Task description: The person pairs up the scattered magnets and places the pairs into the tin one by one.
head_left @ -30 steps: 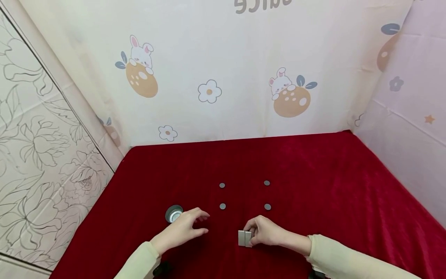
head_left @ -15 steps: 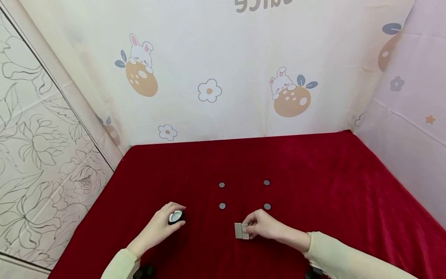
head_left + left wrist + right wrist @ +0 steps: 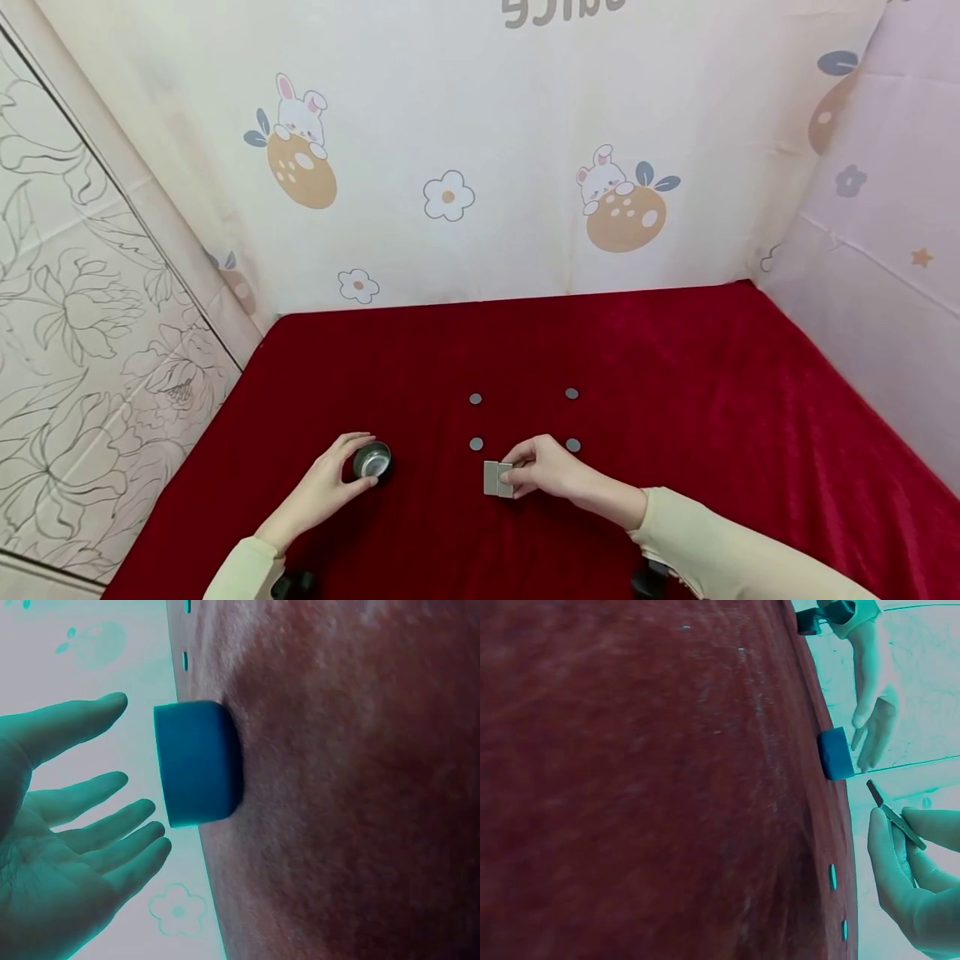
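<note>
A small dark metal cup [image 3: 372, 460] stands upright on the red cloth, its shiny inside showing. My left hand [image 3: 322, 485] is just left of it, thumb and fingers spread towards its sides. The left wrist view shows these fingers straight, with the cup [image 3: 196, 763] resting on the cloth beyond their tips. Between thumb and fingers my right hand [image 3: 551, 471] pinches a flat grey two-panel plate [image 3: 492, 477] with a seam down its middle. Seen edge-on in the right wrist view, the plate [image 3: 889, 812] is held clear of the cloth, one panel slightly offset from the other.
Several small grey discs lie in a square on the red cloth [image 3: 660, 358], among them a far left disc [image 3: 476, 399], a far right disc [image 3: 572, 393] and a near left disc [image 3: 476, 444]. A patterned curtain [image 3: 495, 242] hangs behind the table.
My left hand has drawn back left from over the cup, around it half a second ago, to its left side. My right hand has carried the plate left and slightly away from me.
</note>
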The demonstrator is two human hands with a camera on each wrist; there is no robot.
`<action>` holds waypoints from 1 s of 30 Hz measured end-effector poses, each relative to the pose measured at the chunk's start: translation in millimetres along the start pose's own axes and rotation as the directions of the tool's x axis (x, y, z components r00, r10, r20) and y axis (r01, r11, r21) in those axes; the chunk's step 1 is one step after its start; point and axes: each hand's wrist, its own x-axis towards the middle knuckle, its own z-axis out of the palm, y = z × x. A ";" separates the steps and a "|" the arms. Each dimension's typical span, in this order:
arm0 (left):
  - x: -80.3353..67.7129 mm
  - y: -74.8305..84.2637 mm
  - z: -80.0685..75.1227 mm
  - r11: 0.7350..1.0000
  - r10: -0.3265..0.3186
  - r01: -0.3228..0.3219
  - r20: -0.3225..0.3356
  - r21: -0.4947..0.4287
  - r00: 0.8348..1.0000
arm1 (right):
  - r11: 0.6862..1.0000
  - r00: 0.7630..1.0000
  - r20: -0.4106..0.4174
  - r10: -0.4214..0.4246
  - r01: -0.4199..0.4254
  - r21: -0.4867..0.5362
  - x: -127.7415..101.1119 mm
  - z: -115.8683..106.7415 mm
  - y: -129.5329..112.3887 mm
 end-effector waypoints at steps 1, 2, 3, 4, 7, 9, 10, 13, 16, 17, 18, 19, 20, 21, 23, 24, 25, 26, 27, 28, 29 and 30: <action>0.2 -1.0 -0.5 1.000 -0.009 0.009 0.006 -0.002 1.000 | 1.000 1.000 -0.003 0.004 -0.004 0.011 1.7 1.1 -1.1; 0.3 -1.7 -0.8 1.000 -0.016 0.016 0.013 -0.001 1.000 | 1.000 1.000 -0.005 0.006 -0.006 0.019 3.1 2.3 -2.2; 0.6 -2.5 -1.0 1.000 -0.023 0.023 0.019 0.000 1.000 | 1.000 1.000 -0.007 0.008 -0.008 0.027 4.4 3.7 -3.5; 0.9 -3.4 -1.0 1.000 -0.029 0.029 0.025 0.002 0.999 | 0.999 1.000 -0.006 0.009 -0.008 0.035 5.7 5.0 -4.7; 1.4 -5.6 -1.1 0.999 -0.049 0.049 0.037 0.009 0.998 | 0.999 1.000 -0.004 0.011 -0.011 0.052 9.9 9.3 -7.6; 1.9 -7.1 -0.3 0.998 -0.062 0.061 0.042 0.011 0.997 | 0.998 1.000 -0.004 0.016 -0.016 0.060 12.5 11.8 -9.4; 2.0 -7.8 -0.1 0.998 -0.066 0.066 0.043 0.010 0.997 | 0.998 1.000 -0.005 0.017 -0.017 0.064 14.0 12.8 -10.2; 2.7 -10.4 1.4 0.997 -0.074 0.074 0.045 0.002 0.996 | 0.997 1.000 -0.009 0.024 -0.023 0.073 18.8 15.7 -12.1; 3.5 -13.0 3.0 0.997 -0.081 0.082 0.051 -0.016 0.995 | 0.996 1.000 -0.012 0.021 -0.020 0.083 24.0 19.0 -13.0; 3.7 -13.7 3.3 0.996 -0.083 0.085 0.054 -0.027 0.995 | 0.996 1.000 -0.012 0.020 -0.019 0.090 25.7 20.1 -13.3; 3.9 -14.3 3.4 0.996 -0.083 0.085 0.058 -0.038 0.995 | 0.995 1.000 -0.012 0.019 -0.017 0.095 27.3 21.3 -13.5; 4.2 -14.8 3.6 0.995 -0.084 0.087 0.063 -0.050 0.994 | 0.995 1.000 -0.012 0.019 -0.017 0.102 28.7 22.6 -14.0; 4.3 -15.1 3.3 0.994 -0.083 0.087 0.068 -0.060 0.994 | 0.993 1.000 -0.012 0.018 -0.016 0.113 30.2 24.1 -14.4; 4.4 -15.3 3.0 0.994 -0.080 0.085 0.074 -0.072 0.994 | 0.992 1.000 -0.012 0.019 -0.017 0.126 31.7 25.5 -14.7; 4.7 -15.5 2.1 0.992 -0.079 0.087 0.087 -0.090 0.993 | 0.988 1.000 -0.011 0.021 -0.019 0.154 35.3 29.1 -15.7; 5.1 -15.5 1.9 0.992 -0.079 0.088 0.092 -0.095 0.993 | 0.986 1.000 -0.010 0.023 -0.020 0.168 37.5 31.3 -16.1; 5.3 -15.5 1.6 0.991 -0.083 0.093 0.096 -0.099 0.992 | 0.982 1.000 -0.011 0.026 -0.023 0.185 39.8 33.6 -16.7; 5.5 -15.5 1.3 0.990 -0.083 0.093 0.100 -0.102 0.992 | 0.979 1.000 -0.012 0.029 -0.026 0.201 42.4 36.2 -17.0; 5.8 -15.7 1.2 0.990 -0.082 0.093 0.104 -0.105 0.991 | 0.976 0.999 -0.013 0.032 -0.028 0.215 45.0 39.0 -16.9; 6.1 -15.9 1.2 0.990 -0.079 0.091 0.106 -0.110 0.991 | 0.973 0.999 -0.013 0.034 -0.030 0.228 47.5 41.8 -16.9; 6.4 -16.2 1.1 0.989 -0.078 0.091 0.110 -0.118 0.991 | 0.970 0.999 -0.015 0.037 -0.033 0.240 49.9 44.5 -16.9; 6.4 -16.1 0.6 0.987 -0.076 0.090 0.115 -0.130 0.991 | 0.967 0.999 -0.015 0.039 -0.034 0.253 52.1 47.1 -17.0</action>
